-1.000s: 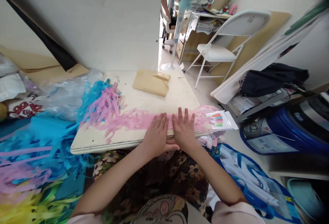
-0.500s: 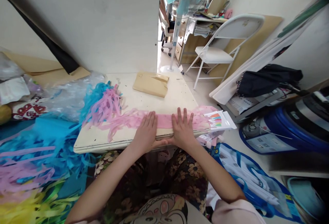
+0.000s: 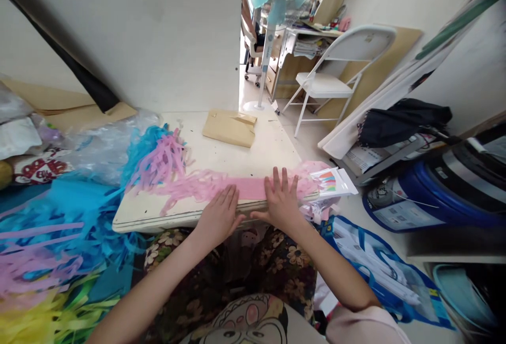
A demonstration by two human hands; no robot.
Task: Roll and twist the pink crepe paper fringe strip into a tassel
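A strip of pink tissue paper [image 3: 252, 188] with fringed ends lies along the near edge of the white board table [image 3: 237, 159]. My left hand [image 3: 219, 211] rests flat on its left part, fingers together and thumb out. On the right part my right hand [image 3: 281, 196] presses down with spread fingers. Smooth paper shows between the two hands, and loose fringe runs out on both sides. A blue and pink tassel bundle [image 3: 168, 154] lies left of the strip. At the right end, a white packet with coloured print [image 3: 334, 182] overlaps the fringe.
A folded piece of brown cardboard [image 3: 230, 128] lies farther back on the table. Blue, pink and yellow paper fringes [image 3: 47, 249] fill the left side. To the right are a blue-trimmed clear bag [image 3: 383, 270] and a blue bin [image 3: 419, 196]. A fan [image 3: 269, 43] and folding chair [image 3: 328, 83] stand beyond.
My left hand has shifted slightly left and toward me, baring more of the pink strip. The thumbs, which met before, are now apart. My right hand stays nearly in place.
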